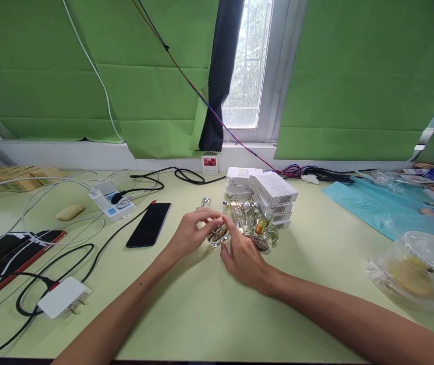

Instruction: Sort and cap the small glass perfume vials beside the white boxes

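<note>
My left hand (192, 233) is closed, its thumb and fingers pinching the top of a clear glass perfume bottle (219, 238). Beside it, my right hand (244, 257) reaches toward the same bottle top with its index finger stretched out; the thumb stays apart, and the other fingers are partly hidden. Just beyond my right hand, an oval perfume bottle with a gold cap (261, 226) leans near another with a green-tinted cap (269, 220). Several more glass bottles (244, 214) are grouped behind, and one clear bottle (206, 203) stands past my left fingers.
White boxes (275, 188) are stacked behind the bottles. A black phone (149, 224), a power strip (112, 203), a white adapter (65, 296) and tangled cables lie left. Blue plastic sheeting (364, 205) and a lidded plastic cup (418, 268) in a clear bag are right.
</note>
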The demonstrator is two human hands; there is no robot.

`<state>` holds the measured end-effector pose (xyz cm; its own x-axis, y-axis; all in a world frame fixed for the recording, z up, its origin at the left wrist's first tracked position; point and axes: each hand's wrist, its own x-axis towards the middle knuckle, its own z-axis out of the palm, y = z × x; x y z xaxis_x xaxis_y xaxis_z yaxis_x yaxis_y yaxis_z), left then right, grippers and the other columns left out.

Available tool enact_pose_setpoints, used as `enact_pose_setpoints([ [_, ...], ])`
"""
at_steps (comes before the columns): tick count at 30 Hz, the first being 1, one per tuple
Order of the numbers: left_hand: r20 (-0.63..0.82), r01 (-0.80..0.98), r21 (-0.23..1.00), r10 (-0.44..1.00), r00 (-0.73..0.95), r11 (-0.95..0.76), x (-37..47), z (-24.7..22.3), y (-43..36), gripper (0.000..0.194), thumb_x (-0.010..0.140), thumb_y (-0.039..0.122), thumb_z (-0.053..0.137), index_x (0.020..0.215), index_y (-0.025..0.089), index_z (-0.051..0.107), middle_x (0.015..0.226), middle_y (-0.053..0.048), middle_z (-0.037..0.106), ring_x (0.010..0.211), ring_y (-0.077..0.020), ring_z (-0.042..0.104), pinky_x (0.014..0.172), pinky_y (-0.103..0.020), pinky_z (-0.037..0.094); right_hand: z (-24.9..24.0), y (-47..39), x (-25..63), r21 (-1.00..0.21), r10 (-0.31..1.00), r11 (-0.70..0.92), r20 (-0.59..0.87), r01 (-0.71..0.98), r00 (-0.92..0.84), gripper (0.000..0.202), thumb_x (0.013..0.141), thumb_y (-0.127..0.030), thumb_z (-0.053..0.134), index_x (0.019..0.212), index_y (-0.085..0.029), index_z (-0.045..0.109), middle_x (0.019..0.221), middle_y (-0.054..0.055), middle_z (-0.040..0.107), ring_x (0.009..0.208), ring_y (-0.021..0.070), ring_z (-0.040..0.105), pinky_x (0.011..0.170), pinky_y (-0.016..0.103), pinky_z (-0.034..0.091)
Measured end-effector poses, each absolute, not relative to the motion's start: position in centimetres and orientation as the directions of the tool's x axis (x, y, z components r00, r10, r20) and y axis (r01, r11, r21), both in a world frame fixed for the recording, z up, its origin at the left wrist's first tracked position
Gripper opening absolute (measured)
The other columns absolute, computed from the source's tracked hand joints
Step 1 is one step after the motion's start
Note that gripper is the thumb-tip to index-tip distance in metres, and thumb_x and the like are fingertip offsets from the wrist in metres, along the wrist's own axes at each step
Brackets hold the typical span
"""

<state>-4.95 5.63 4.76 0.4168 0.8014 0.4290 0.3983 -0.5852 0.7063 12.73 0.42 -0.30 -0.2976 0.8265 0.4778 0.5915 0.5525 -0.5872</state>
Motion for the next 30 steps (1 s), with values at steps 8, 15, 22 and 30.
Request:
enact_pose_setpoints([
  [8,0.421,0.364,0.723,0.792,0.443,-0.588,-5.36,4.34,6.03,0.022,0.096,0.037,0.061,0.103,0.023,0.076,0.103,-0.005,0.075,0.094,-0.0175,0.066,0.083,-0.028,0.053,-0.34,0.45,12.71,-0.592,0.824,0.557,0.482,0.583,-0.298,0.066,0.092,-0.016,0.044,0.154,-0.014,0.023,0.065,-0.006,0.052,0.056,0.0161,0.056,0.070,0.028,0.053],
  [15,0.477,0.389,0.691,0.789,0.387,-0.609,-5.02,4.51,5.60,0.018,0.092,0.035,0.065,0.094,0.020,0.075,0.092,-0.003,0.074,0.080,-0.0148,0.065,0.072,-0.026,0.054,-0.32,0.45,12.75,-0.610,0.825,0.557,0.483,0.563,-0.293,0.064,0.092,-0.016,0.044,0.153,-0.015,0.025,0.064,-0.008,0.049,0.052,0.0144,0.051,0.066,0.026,0.050],
  [22,0.536,0.427,0.636,0.766,0.354,-0.643,-4.65,4.40,5.48,0.015,0.091,0.034,0.067,0.091,0.020,0.072,0.087,-0.002,0.073,0.075,-0.0137,0.065,0.071,-0.026,0.054,-0.24,0.45,12.70,-0.617,0.826,0.556,0.483,0.557,-0.289,0.063,0.091,-0.015,0.045,0.151,-0.017,0.026,0.068,-0.006,0.053,0.050,0.0132,0.049,0.062,0.025,0.048],
  [30,0.523,0.442,0.650,0.786,0.329,-0.618,-4.51,4.31,5.43,0.014,0.089,0.033,0.068,0.089,0.019,0.071,0.085,-0.001,0.072,0.075,-0.0136,0.065,0.072,-0.026,0.054,-0.22,0.43,12.67,-0.631,0.829,0.554,0.480,0.543,-0.288,0.063,0.091,-0.016,0.044,0.151,-0.015,0.027,0.062,-0.008,0.048,0.048,0.0131,0.047,0.061,0.025,0.046],
])
